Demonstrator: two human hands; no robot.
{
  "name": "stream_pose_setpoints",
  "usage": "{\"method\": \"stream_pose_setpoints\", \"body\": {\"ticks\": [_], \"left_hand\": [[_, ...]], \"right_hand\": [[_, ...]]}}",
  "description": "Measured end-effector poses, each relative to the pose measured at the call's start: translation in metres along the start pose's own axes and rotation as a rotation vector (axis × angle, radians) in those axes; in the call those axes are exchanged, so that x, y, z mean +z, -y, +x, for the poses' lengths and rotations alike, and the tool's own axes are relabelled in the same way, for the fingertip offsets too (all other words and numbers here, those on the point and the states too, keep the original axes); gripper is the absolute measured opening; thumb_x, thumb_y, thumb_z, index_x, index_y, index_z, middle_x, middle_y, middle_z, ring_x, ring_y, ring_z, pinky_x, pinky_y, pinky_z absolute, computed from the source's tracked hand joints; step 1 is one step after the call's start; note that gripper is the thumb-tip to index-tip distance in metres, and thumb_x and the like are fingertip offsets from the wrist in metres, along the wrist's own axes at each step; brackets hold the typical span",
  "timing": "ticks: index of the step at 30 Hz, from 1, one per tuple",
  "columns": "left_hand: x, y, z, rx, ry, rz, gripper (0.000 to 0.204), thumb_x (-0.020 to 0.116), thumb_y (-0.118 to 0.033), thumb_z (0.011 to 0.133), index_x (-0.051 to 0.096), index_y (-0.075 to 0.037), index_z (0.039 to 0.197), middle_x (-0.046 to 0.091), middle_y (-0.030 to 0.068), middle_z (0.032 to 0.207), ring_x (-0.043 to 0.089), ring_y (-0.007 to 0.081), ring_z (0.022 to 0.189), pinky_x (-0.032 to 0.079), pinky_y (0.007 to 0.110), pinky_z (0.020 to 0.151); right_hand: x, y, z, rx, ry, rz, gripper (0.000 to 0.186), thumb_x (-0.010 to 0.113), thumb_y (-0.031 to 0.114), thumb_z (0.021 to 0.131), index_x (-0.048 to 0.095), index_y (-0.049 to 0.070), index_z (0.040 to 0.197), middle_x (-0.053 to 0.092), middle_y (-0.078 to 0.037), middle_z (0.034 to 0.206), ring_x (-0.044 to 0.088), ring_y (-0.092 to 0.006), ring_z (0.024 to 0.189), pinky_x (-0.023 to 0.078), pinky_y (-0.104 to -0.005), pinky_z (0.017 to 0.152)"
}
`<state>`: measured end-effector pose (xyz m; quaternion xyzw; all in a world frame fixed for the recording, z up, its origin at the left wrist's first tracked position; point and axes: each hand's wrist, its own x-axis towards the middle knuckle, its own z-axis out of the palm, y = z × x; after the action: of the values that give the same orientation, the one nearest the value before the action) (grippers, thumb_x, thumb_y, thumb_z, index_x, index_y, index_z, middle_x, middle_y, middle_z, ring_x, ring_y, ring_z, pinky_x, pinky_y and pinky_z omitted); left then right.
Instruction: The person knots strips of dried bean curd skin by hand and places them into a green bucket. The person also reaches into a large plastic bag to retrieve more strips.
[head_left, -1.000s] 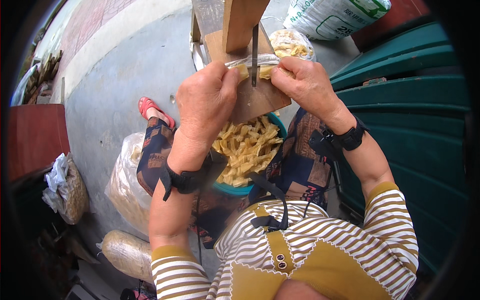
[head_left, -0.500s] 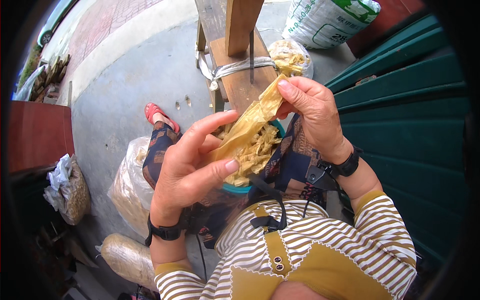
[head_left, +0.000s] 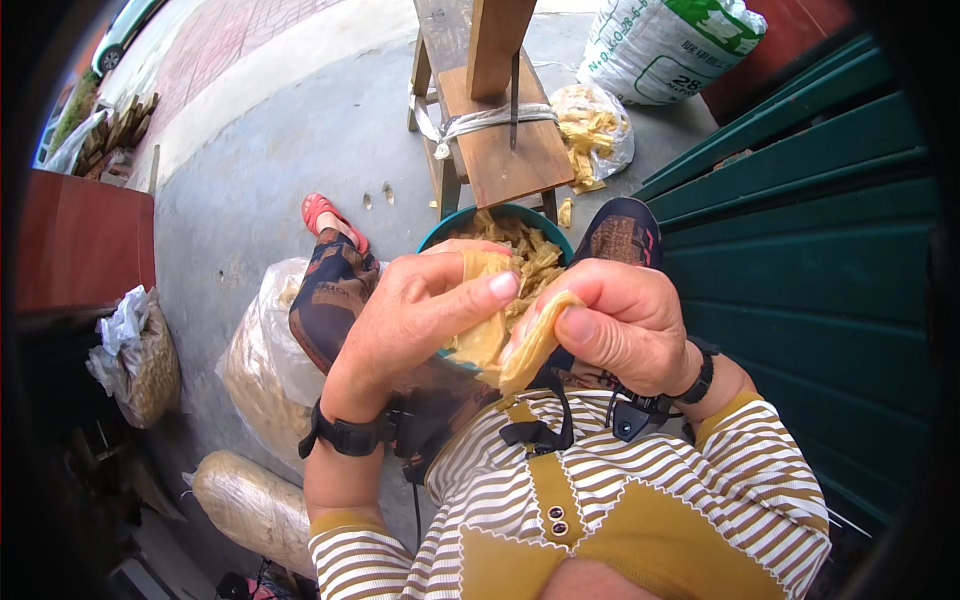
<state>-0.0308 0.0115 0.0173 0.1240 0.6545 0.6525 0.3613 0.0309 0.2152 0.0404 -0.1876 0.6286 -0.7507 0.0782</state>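
Observation:
Between my hands, in front of my lap, is a thin, pliable yellow strip (head_left: 533,350), folded and slightly translucent. My left hand (head_left: 415,315) pinches one part of it under the thumb. My right hand (head_left: 628,325) grips the other part between thumb and fingers, so the strip sags in a bend between them. Just beyond and below them, a teal basin (head_left: 441,228) between my knees holds a heap of crumpled yellow-brown strips (head_left: 530,245). Some of the basin is hidden by my hands.
A wooden bench (head_left: 505,175) with an upright post (head_left: 497,50) stands beyond the basin. Behind it are a clear bag of yellow strips (head_left: 595,135) and a white-green sack (head_left: 665,55). Filled plastic bags (head_left: 265,365) sit to my left; a green slatted panel (head_left: 800,220) is at right.
My right hand has come down and nearer to me, bringing its end of the strip along. The stretched strip is now folded and slack. My left thumb and fingers have closed on it.

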Motion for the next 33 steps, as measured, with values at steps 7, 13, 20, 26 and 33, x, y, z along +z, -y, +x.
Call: {"method": "stream_pose_setpoints", "body": {"ticks": [7,13,20,26,33], "left_hand": [[0.015,-0.011,-0.009,0.224,-0.24,0.241,0.028,0.046,0.005,0.078,0.06,0.005,0.102,0.065,0.006,0.09,0.06,0.0116,0.08,0.048,0.025,0.077],[0.023,-0.004,-0.006,0.203,-0.039,-0.434,0.021,0.064,0.003,0.078,0.06,0.0,0.098,0.062,0.0044,0.096,0.059,0.0104,0.087,0.049,0.026,0.079],[0.03,-0.005,0.002,0.262,-0.09,-0.429,0.022,0.07,0.001,0.076,0.058,-0.002,0.094,0.063,0.0032,0.091,0.06,0.0092,0.083,0.051,0.024,0.074],[0.03,0.004,0.002,0.247,-0.344,-0.143,0.012,0.067,-0.004,0.081,0.058,-0.001,0.089,0.064,0.0024,0.082,0.059,0.0057,0.072,0.047,0.018,0.065],[0.03,0.016,0.008,0.317,-0.362,0.043,0.016,0.06,0.001,0.08,0.061,0.003,0.095,0.065,0.0054,0.083,0.058,0.0059,0.076,0.048,0.023,0.067]], "right_hand": [[-0.012,-0.029,-0.002,0.339,-0.282,0.186,0.026,0.05,0.023,0.097,0.06,-0.001,0.097,0.066,-0.007,0.088,0.064,-0.0101,0.075,0.052,-0.0215,0.068],[-0.01,-0.028,0.0,0.387,-0.092,0.298,0.025,0.052,0.024,0.096,0.059,0.0,0.095,0.063,-0.003,0.079,0.06,-0.0081,0.064,0.05,-0.0194,0.06],[0.0,-0.044,0.005,0.279,-0.226,0.295,0.022,0.057,0.025,0.094,0.057,0.003,0.092,0.058,0.002,0.077,0.053,-0.0035,0.065,0.043,-0.0172,0.057],[-0.009,-0.035,0.008,0.207,-0.141,0.101,0.033,0.063,0.017,0.089,0.056,-0.001,0.115,0.048,-0.013,0.13,0.05,-0.0158,0.114,0.039,-0.03,0.098],[-0.007,-0.047,0.005,0.073,-0.138,-0.355,0.035,0.063,0.012,0.087,0.055,-0.004,0.117,0.048,-0.014,0.133,0.05,-0.0177,0.116,0.039,-0.0302,0.1]]}}
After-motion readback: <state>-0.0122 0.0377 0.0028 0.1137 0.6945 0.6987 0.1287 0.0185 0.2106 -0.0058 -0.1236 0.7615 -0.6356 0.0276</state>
